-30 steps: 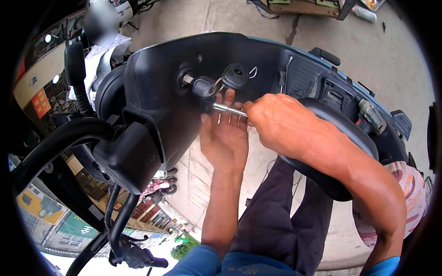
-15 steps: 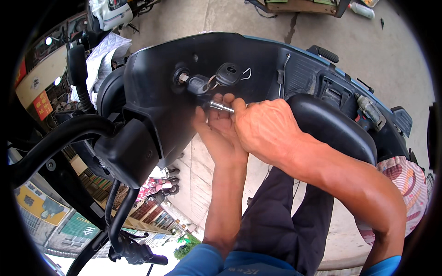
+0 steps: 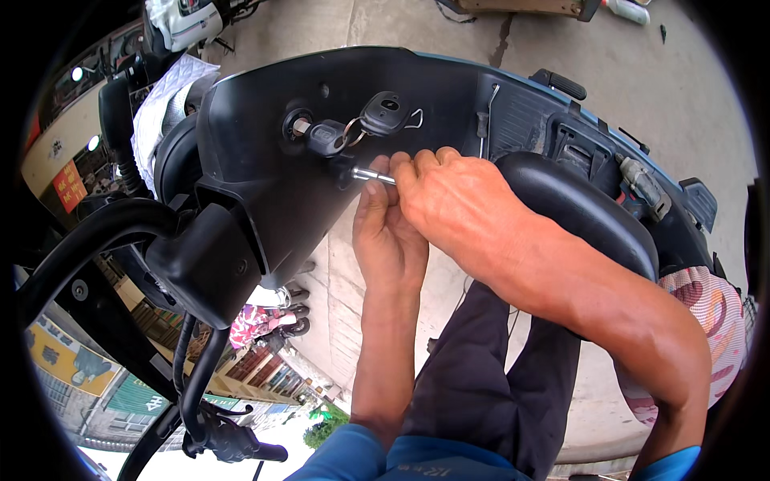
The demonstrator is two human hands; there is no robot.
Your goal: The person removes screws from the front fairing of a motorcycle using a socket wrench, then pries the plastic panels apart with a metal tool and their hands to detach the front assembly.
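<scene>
A shiny metal socket driver [image 3: 374,175] points leftward, its tip at a dark recess in the black scooter front panel [image 3: 265,160]. My right hand [image 3: 461,200] is closed around its rear end, hiding the handle. My left hand [image 3: 391,236] comes up from below, with thumb and fingers closed about the shaft near the tip. Just above, a black-headed key [image 3: 326,138] sits in the ignition lock [image 3: 298,126]. From its ring hangs a black remote fob [image 3: 385,113] with a small wire clip.
A black seat [image 3: 581,212] stands right of my hands. On the footboard beyond lie a screwdriver [image 3: 482,132] and a power tool [image 3: 644,186]. Black handlebars [image 3: 104,232] and a mirror [image 3: 120,132] rise at left. A patterned cloth [image 3: 702,321] lies by my right elbow.
The socket driver has moved left to the panel recess. My left hand has gone from open-palmed under the shaft to fingers closed about it. The view has shifted slightly.
</scene>
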